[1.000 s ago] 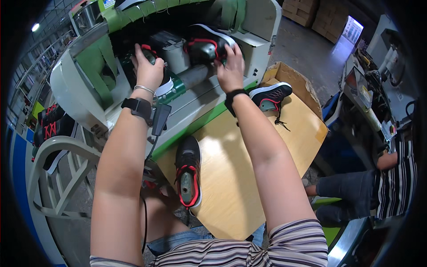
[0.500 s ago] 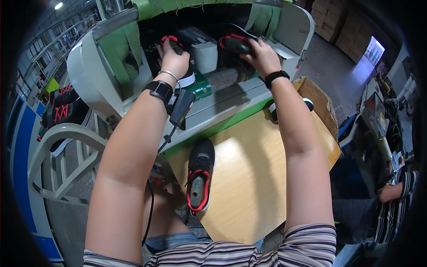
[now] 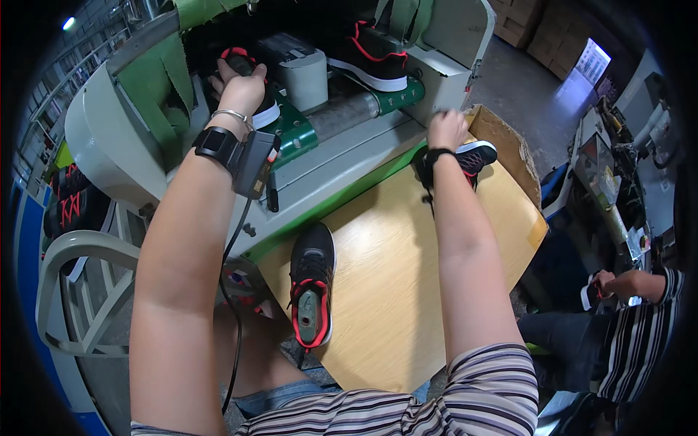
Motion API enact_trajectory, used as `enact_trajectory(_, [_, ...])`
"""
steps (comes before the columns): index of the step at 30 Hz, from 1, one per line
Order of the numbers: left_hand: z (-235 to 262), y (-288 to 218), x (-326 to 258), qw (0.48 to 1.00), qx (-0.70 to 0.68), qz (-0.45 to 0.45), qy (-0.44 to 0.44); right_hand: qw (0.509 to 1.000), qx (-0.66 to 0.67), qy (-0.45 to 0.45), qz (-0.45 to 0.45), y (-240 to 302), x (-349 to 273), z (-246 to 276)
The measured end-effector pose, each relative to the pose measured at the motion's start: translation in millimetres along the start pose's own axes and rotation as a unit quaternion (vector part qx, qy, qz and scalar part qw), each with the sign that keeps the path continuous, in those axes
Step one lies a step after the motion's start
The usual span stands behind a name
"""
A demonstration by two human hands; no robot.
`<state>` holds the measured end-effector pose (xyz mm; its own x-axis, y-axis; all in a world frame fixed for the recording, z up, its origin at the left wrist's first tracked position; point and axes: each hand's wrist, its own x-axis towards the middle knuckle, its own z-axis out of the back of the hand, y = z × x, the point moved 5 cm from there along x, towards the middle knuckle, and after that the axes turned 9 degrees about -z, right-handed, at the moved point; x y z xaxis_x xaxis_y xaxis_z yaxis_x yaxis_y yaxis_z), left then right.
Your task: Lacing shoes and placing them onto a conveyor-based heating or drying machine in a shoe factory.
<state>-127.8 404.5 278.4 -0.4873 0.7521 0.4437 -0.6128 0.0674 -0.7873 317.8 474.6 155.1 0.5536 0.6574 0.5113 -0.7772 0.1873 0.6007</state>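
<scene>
My left hand (image 3: 241,91) is closed round the heel of a black sneaker (image 3: 267,103) with red lining and a white sole, at the green conveyor inside the machine. A green shoe last (image 3: 241,65) fills its opening. To the right, a second black-and-red sneaker (image 3: 371,62) rests on the conveyor, untouched. My right hand (image 3: 447,129) has curled fingers and is over the board's far edge; anything in them is hidden. Beside its wrist lies another black sneaker (image 3: 476,156), partly covered. A matching sneaker (image 3: 313,283) with a last inside lies at the board's left.
The wooden board (image 3: 385,291) lies before the pale machine (image 3: 109,123), with a torn cardboard edge (image 3: 509,138) at right. More sneakers (image 3: 73,203) are on a rack at left. Green flaps (image 3: 156,91) hang at the machine's mouth. A co-worker's hand (image 3: 607,283) holds a shoe.
My right hand has let go of the right sneaker on the conveyor and moved back toward the board's far right. My left hand keeps its hold; the whole view has shifted slightly.
</scene>
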Motion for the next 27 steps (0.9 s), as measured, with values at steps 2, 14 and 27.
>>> enact_trajectory(2, [1, -1, -1, 1.000, 0.003, 0.010, 0.010, 0.982, -0.129, 0.133, -0.029, -37, -36, -2])
enact_trajectory(14, [37, -80, -39, 0.966, 0.022, -0.241, -0.096, 0.868, -0.008, 0.398, 0.297, -19, -326, 227])
enact_trajectory(27, [99, 12, -356, 0.940, 0.036, -0.097, 0.324, 0.816, 0.227, 0.443, -0.295, -77, -392, 267])
